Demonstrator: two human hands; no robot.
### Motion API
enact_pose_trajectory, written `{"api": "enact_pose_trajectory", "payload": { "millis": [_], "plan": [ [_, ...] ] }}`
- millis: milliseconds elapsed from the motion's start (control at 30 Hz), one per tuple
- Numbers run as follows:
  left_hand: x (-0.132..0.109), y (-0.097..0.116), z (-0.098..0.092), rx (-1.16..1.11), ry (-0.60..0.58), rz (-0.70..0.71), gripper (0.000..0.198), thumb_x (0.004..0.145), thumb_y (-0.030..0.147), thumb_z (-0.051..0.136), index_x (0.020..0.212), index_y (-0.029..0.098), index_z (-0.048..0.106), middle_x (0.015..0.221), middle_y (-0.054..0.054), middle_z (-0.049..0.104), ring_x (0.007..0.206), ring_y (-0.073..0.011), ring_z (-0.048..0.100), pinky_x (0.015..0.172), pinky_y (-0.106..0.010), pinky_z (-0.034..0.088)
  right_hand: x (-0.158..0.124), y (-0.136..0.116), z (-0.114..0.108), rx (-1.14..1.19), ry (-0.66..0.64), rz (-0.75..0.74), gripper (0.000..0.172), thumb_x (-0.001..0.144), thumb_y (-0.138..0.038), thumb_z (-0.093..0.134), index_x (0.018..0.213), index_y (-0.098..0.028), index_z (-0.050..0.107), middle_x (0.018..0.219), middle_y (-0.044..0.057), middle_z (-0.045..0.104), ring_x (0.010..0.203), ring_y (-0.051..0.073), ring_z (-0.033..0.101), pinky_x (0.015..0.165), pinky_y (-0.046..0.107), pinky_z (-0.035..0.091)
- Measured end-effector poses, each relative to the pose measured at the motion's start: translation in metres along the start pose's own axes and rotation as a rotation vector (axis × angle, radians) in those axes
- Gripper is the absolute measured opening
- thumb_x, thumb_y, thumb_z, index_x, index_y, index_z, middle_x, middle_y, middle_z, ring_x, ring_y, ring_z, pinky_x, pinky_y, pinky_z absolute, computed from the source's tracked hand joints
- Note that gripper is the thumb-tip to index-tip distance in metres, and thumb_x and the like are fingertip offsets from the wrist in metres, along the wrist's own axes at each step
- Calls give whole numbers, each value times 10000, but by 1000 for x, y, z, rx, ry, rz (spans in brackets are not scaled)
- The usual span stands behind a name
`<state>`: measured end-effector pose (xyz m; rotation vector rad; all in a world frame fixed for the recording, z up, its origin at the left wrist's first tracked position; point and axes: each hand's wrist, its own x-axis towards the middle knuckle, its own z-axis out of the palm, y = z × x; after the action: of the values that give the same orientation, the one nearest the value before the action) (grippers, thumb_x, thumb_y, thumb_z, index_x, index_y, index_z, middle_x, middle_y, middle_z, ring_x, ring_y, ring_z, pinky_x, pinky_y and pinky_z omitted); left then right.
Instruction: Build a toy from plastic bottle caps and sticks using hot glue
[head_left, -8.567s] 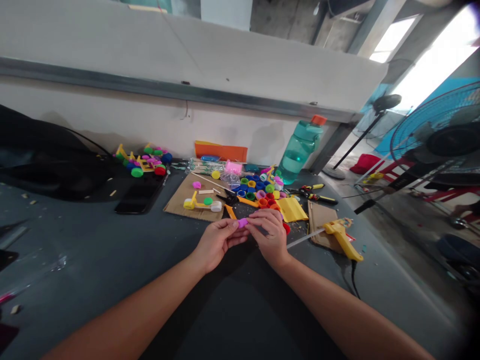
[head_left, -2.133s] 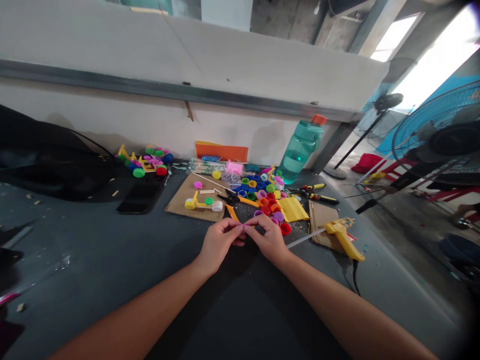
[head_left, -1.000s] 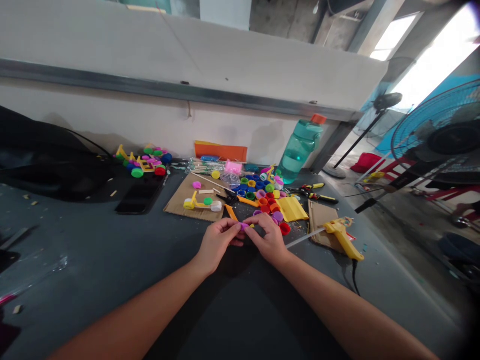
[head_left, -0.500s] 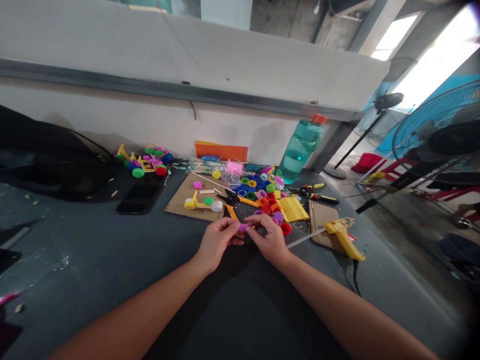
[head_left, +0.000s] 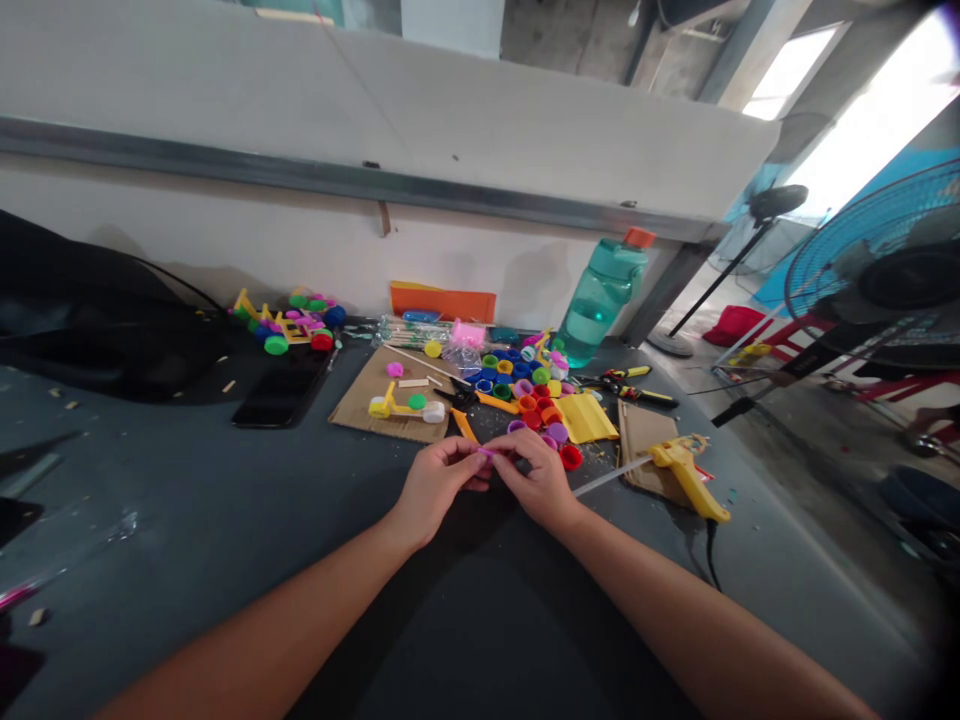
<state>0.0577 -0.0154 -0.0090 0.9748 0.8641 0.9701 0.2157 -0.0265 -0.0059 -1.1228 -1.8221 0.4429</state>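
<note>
Between the fingertips of my left hand (head_left: 442,480) and my right hand (head_left: 536,470) is a small purple piece (head_left: 487,453); the fingers cover most of it, so its kind does not show. Both hands are closed in a pinch on it, above the dark table (head_left: 480,620). Just beyond them lie orange-handled pliers (head_left: 463,424) and many coloured bottle caps (head_left: 529,404). A yellow, green and white toy piece (head_left: 405,405) rests on a cardboard sheet (head_left: 352,410) to the far left of my hands.
At right, a yellow glue gun (head_left: 690,480) lies on another cardboard piece (head_left: 637,430), its cord trailing forward. A green water bottle (head_left: 600,305) stands at the back. Further left are a phone (head_left: 277,390), assembled toys (head_left: 292,325) and a black bag (head_left: 97,320).
The purple piece has turned between my fingertips and now shows as a thinner edge. My hands have hardly shifted, and the things on the table lie as before.
</note>
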Motion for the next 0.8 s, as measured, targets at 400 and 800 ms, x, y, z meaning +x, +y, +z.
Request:
{"api": "enact_pose_trajectory", "payload": {
  "millis": [400, 800],
  "plan": [
    [1, 2, 0, -100, 28, -3, 200, 697, 291, 706, 800, 131, 644, 741, -25, 639, 704, -130, 612, 626, -253, 525, -4, 6, 6, 58, 60, 94, 118, 804, -197, 554, 893, -214, 630, 840, 34, 641, 723, 143, 585, 669, 285, 504],
    [1, 3, 1, -180, 12, -20, 204, 756, 331, 656, 770, 128, 638, 703, -27, 633, 638, -109, 595, 583, -227, 518, 0, 1, 0, -11, 78, 20, 108, 814, -217, 584, 894, -234, 655, 850, 43, 641, 809, 176, 578, 721, 322, 492]
  ]
}}
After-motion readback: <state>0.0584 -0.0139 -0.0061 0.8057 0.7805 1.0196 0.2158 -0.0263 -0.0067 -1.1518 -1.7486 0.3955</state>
